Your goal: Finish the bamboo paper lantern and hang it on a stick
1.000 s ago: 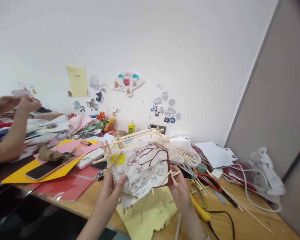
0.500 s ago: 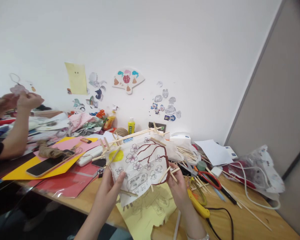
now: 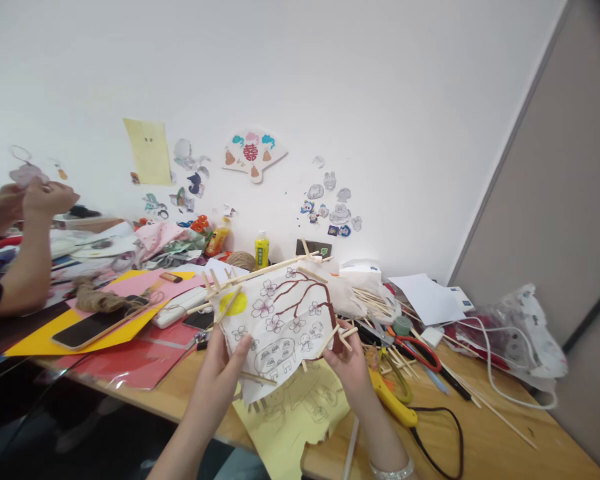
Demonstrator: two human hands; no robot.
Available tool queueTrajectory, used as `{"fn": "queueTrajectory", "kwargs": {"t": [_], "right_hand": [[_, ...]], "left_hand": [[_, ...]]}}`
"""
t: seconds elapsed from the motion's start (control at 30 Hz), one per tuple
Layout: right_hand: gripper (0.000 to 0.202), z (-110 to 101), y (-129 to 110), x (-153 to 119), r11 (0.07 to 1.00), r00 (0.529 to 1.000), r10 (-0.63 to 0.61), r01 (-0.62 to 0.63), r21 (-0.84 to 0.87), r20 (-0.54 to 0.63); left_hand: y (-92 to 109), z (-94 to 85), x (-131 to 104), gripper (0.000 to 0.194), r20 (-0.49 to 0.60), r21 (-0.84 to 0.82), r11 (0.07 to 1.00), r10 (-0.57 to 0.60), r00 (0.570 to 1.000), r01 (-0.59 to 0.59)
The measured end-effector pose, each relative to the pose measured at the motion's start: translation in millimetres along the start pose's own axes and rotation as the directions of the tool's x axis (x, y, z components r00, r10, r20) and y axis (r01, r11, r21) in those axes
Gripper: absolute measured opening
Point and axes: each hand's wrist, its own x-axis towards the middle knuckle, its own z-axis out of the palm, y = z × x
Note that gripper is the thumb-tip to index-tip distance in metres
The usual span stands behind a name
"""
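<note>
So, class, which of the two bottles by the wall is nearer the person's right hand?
The upright yellow bottle with green label markings; the orange bottle, farther left, is more distant.

Stick-and-paper frame [image 3: 280, 327]: tipped since a second ago, rear sticks now lowered; blue patch at its top edge now hidden.
Right hand [image 3: 350, 363]: brought in further over the sheet's brown lower corner.
Twine ball [image 3: 241, 260], dark box [image 3: 319, 247]: less covered by sticks.
Co-worker's pink piece [image 3: 27, 175]: shifted leftward, loop lifted higher.
</note>
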Motion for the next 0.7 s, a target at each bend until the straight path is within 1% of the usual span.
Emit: {"fn": "queueTrajectory", "kwargs": {"t": [0.1, 0.23, 0.4, 0.53, 0.6, 0.7], "right_hand": [[0.058, -1.1, -4.2, -1.9, 0.999, 0.999, -0.002, 0.003, -0.044, 0.032], [0.056, -0.1, -8.8, -4.4, 0.998, 0.998, -0.02, 0.024, -0.06, 0.061], [0.054, 0.6, -11.0, -5.5, 0.997, 0.999, -0.025, 0.027, -0.07, 0.03], [0.052, -1.0, -8.5, -5.3, 0.995, 0.999, -0.048, 0.049, -0.089, 0.005], [0.05, -1.4, -5.5, -5.1, 0.992, 0.997, -0.081, 0.08, -0.098, -0.005], [0.048, -3.1, 1.6, -4.8, 0.979, 0.988, -0.155, 0.152, -0.133, -0.012]], "left_hand": [[-0.9, -1.3, 1.7, 0.067, 0.005, -0.012, 1.0, -0.02, 1.0, 0.021], [4.1, -0.5, 1.5, 0.067, -0.003, -0.013, 0.999, -0.035, 0.999, 0.035], [9.2, 0.8, -0.3, 0.064, 0.001, -0.015, 0.999, -0.039, 0.999, 0.039], [9.2, -1.3, -0.8, 0.064, 0.009, -0.032, 0.998, -0.051, 0.999, 0.051], [7.3, -2.3, 0.4, 0.064, -0.004, -0.036, 0.999, -0.033, 0.999, 0.033], [1.9, -1.8, 3.1, 0.064, -0.035, -0.046, 0.998, 0.037, 0.999, -0.038]]}}
